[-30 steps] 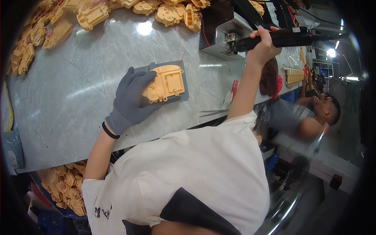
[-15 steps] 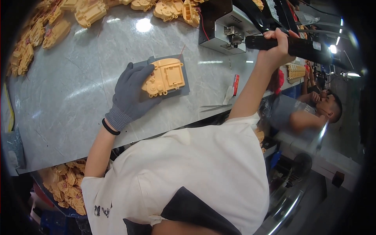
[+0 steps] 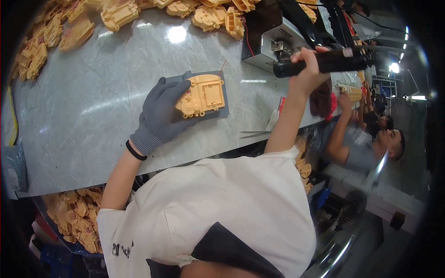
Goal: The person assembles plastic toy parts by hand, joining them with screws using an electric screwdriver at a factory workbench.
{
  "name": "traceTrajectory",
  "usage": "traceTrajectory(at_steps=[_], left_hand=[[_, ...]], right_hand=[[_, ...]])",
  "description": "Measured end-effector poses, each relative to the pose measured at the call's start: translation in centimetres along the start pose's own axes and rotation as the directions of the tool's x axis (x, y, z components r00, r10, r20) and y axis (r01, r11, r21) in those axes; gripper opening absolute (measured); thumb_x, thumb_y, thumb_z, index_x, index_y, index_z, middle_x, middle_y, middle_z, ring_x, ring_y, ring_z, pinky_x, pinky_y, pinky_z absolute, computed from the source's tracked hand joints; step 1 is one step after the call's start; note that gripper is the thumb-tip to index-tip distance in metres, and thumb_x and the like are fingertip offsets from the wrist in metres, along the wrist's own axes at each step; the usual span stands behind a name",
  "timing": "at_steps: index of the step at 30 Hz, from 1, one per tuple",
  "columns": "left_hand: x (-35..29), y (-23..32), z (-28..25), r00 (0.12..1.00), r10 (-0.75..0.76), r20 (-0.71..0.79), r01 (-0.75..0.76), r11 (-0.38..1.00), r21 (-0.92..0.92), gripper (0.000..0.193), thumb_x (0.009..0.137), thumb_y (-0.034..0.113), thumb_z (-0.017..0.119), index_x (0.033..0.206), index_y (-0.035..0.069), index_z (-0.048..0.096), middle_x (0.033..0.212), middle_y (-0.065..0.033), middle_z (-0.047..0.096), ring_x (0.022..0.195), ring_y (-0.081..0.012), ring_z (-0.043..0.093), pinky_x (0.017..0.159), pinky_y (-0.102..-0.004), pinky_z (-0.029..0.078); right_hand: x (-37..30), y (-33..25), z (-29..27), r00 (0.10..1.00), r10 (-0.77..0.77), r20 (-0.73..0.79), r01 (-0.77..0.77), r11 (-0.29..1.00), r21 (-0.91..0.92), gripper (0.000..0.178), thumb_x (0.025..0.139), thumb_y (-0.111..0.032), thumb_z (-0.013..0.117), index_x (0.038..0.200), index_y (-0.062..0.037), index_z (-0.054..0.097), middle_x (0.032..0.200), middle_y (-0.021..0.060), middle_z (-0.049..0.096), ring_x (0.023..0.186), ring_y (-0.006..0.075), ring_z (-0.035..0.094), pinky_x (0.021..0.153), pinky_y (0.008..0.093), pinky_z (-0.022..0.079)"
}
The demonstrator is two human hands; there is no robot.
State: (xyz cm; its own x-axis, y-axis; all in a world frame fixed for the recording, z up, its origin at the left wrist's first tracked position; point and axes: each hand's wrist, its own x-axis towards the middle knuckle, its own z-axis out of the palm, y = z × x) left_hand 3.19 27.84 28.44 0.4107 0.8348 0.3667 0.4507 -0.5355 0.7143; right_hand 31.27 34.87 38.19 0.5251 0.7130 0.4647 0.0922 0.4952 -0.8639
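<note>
My gloved left hand (image 3: 164, 109) grips a yellow-orange plastic housing (image 3: 202, 97), its fingers on the housing's left side. The housing lies on a dark grey fixture block (image 3: 226, 104) on the table. A thin red wire sticks up by the housing's upper right corner. My bare right hand (image 3: 309, 69) is raised to the right, wrapped round a black cylindrical tool that looks like an electric screwdriver (image 3: 336, 61). The tool is held nearly level, just in front of a grey metal box (image 3: 266, 48) with a small mechanism on its face. Its far right end is blurred.
More yellow housings (image 3: 120, 14) are heaped along the table's far edge, and others fill a bin (image 3: 81, 217) at lower left. A red-handled tool (image 3: 281, 104) and tweezers (image 3: 255, 134) lie near the right front edge. A co-worker (image 3: 359, 148) in grey sits at right.
My right hand has moved left and slightly nearer with the black tool. The left hand keeps its hold on the housing. The whole view has shifted slightly.
</note>
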Motion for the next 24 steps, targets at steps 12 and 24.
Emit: traceTrajectory(at_steps=[12,24], left_hand=[[0.3,0.1,0.0,0.999,0.032,-0.004,-0.032,0.999,0.009,0.072,0.061,0.028,0.077,0.123,0.007,0.045,0.103,-0.0117,0.055,0.097,-0.0298,0.053,0.099,-0.0467,0.033],[0.2,-0.6,0.0,0.999,-0.028,-0.02,0.028,1.0,-0.01,0.068,0.064,0.029,0.076,0.122,0.01,0.045,0.105,-0.0096,0.055,0.099,-0.0272,0.052,0.1,-0.0464,0.032]], right_hand=[[4.8,0.5,0.6,0.984,-0.171,-0.055,0.164,0.981,-0.103,0.028,0.063,0.01,0.056,0.088,0.0067,0.045,0.054,0.0102,0.051,0.041,0.0168,0.049,0.045,0.0264,0.043],[-2.6,-4.3,1.6,0.959,0.12,0.258,-0.202,0.925,0.322,0.034,0.071,0.004,0.048,0.104,-0.0036,0.044,0.058,0.0058,0.042,0.044,0.016,0.043,0.049,0.0331,0.039]])
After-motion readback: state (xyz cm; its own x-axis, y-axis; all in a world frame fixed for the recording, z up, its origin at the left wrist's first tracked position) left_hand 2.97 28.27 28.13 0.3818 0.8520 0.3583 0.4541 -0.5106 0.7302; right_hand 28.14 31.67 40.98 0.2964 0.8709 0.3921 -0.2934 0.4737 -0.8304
